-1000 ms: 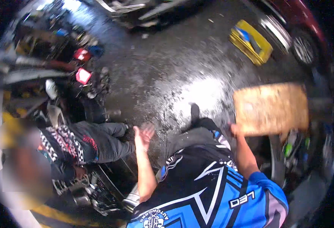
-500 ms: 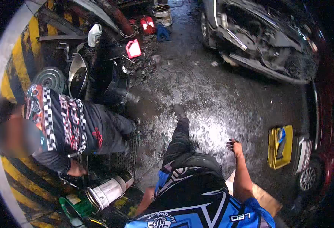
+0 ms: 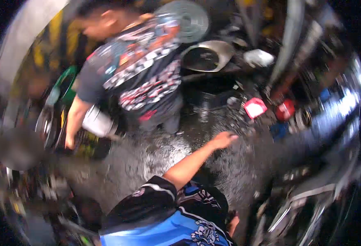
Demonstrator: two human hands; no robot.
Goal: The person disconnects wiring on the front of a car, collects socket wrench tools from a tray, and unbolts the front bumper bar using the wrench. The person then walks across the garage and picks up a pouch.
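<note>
My left hand (image 3: 223,140) is stretched out ahead of me above the wet, dark floor (image 3: 164,151). Motion smears its fingers, and I cannot make out anything in them. The pink-red jug (image 3: 255,108) on the floor lies beyond that hand, apart from it. Low by my body, my right hand (image 3: 233,221) shows only in part at the side of my shirt. Its fingers are too blurred and hidden to read.
A co-worker (image 3: 147,78) in a printed dark shirt stands ahead to the left. A white bucket (image 3: 98,121) and a green container (image 3: 67,88) are beside that person. Car body parts (image 3: 303,201) lie at the right, with a red container (image 3: 286,110) farther ahead.
My view has swung left, so the co-worker now appears nearer the middle. My left arm has come up and forward; my right hand has dropped back beside my body.
</note>
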